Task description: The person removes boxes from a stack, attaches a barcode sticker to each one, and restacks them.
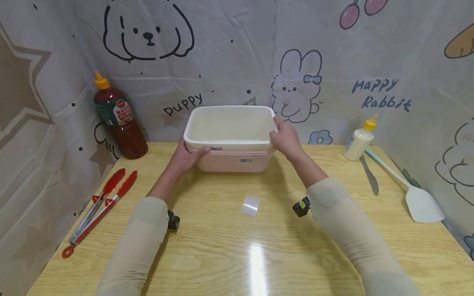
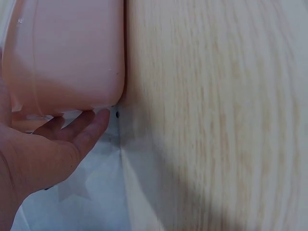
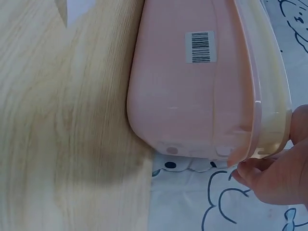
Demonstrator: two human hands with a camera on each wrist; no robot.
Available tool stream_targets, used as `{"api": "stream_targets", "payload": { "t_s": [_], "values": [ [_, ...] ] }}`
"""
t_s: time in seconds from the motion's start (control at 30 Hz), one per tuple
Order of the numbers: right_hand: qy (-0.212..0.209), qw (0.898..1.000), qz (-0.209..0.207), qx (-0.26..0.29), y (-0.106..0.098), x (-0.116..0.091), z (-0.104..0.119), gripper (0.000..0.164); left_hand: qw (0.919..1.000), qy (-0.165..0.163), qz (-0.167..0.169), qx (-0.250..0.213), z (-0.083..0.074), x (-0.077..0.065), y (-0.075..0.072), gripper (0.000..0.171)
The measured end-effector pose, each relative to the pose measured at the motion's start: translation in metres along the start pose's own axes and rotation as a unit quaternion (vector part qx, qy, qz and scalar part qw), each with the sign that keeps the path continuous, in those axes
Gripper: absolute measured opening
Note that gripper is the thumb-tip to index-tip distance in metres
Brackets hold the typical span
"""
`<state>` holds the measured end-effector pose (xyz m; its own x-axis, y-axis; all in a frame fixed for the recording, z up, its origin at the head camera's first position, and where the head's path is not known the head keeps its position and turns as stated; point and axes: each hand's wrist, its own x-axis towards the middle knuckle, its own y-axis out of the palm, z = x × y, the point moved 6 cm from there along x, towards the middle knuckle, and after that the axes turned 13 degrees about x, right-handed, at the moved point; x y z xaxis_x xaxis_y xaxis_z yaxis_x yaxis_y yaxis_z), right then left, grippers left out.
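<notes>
A pink plastic storage bin (image 1: pixel 222 163) stands near the back of the table, a barcode label on its front wall. Nested in its top is a cream bin with a white rim (image 1: pixel 229 143), its open mouth facing up. My left hand (image 1: pixel 182 158) grips the pink bin's left end, thumb across the front below the rim; in the left wrist view its fingertips (image 2: pixel 102 118) lie against the pink end wall. At the right corner, my right hand (image 1: pixel 286 137) pinches the cream bin's rim, thumb on top and fingers curled below it, also seen in the right wrist view.
On the left are red-tipped tongs (image 1: pixel 98 205) and a tall red sauce bottle (image 1: pixel 129 131). A white squeeze bottle (image 1: pixel 359 142), a grey knife (image 1: pixel 370 174) and a white spatula (image 1: pixel 424 205) are at right. A small white square (image 1: pixel 251 205) lies in front. Printed cloth (image 1: pixel 229 74) backs the table.
</notes>
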<state>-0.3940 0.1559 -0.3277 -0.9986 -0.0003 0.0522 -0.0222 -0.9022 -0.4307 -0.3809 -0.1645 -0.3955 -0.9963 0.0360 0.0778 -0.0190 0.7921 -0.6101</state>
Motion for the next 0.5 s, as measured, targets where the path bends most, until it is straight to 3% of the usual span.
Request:
{"api": "stream_targets", "payload": {
  "t_s": [0.23, 0.5],
  "values": [
    [-0.004, 1.0, -0.011, 0.023, 0.001, 0.0, -0.009, 0.07, 0.9999, 0.011, -0.009, -0.007, 0.0, 0.002, -0.001, 0.104],
    [-0.011, 0.999, -0.009, 0.031, 0.003, -0.001, -0.013, 0.067, 1.0, -0.003, 0.0, -0.009, 0.0, 0.0, -0.001, 0.106]
  ]
}}
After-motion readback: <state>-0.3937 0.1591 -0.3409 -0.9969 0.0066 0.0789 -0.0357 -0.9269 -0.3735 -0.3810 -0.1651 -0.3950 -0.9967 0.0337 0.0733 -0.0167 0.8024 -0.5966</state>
